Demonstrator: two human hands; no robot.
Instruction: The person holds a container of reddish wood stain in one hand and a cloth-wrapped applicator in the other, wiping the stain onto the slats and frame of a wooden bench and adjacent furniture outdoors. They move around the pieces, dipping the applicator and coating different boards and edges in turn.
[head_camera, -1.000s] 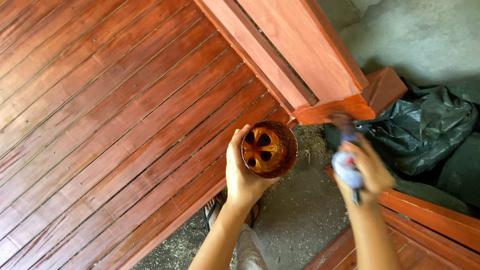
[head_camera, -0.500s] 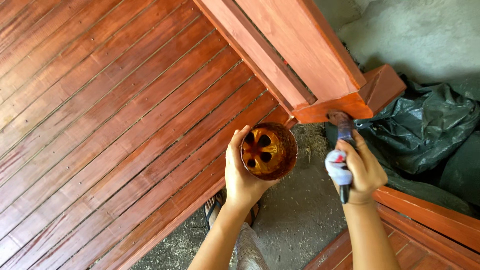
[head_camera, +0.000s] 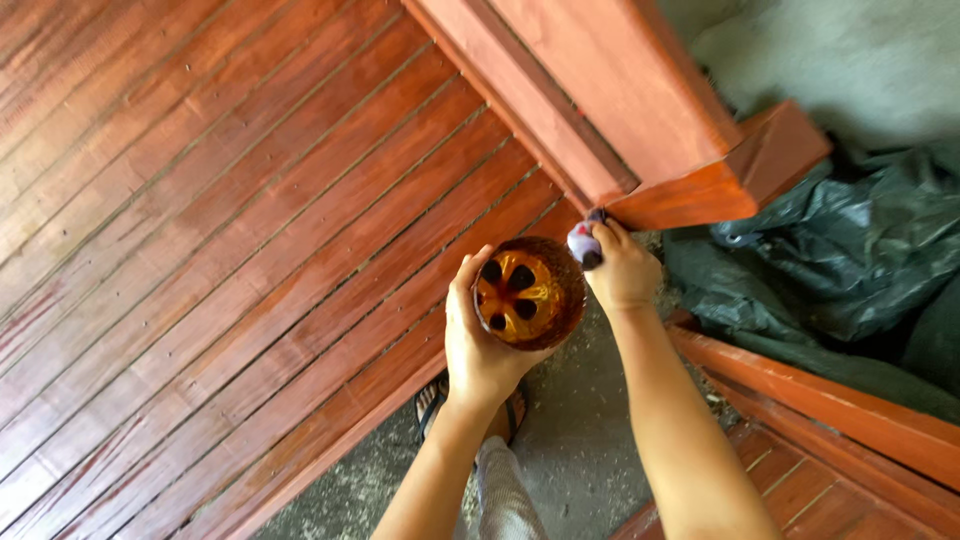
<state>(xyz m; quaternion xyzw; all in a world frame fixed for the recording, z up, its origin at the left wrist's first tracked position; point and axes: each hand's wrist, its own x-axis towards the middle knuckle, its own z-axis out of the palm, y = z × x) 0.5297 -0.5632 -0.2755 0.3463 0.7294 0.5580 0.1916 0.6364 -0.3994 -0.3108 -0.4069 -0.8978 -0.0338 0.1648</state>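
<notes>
My left hand (head_camera: 480, 345) holds a cut-off plastic bottle bottom (head_camera: 528, 292) with orange-brown stain in it, just below the red-brown plank panel (head_camera: 230, 230). My right hand (head_camera: 622, 268) grips a paintbrush handle (head_camera: 583, 243), white with a dark tip. The brush end touches the underside of the stained wooden beam (head_camera: 690, 200) where it meets the panel; the bristles are hidden.
A dark plastic sheet (head_camera: 840, 250) lies bunched at the right. Below it runs another stained wooden rail (head_camera: 830, 400). Grey concrete floor (head_camera: 580, 450) and my sandalled foot (head_camera: 435, 400) show beneath my arms.
My right hand has moved left and up with the brush, from the right of the beam end to the joint beside the container. The left hand stayed put.
</notes>
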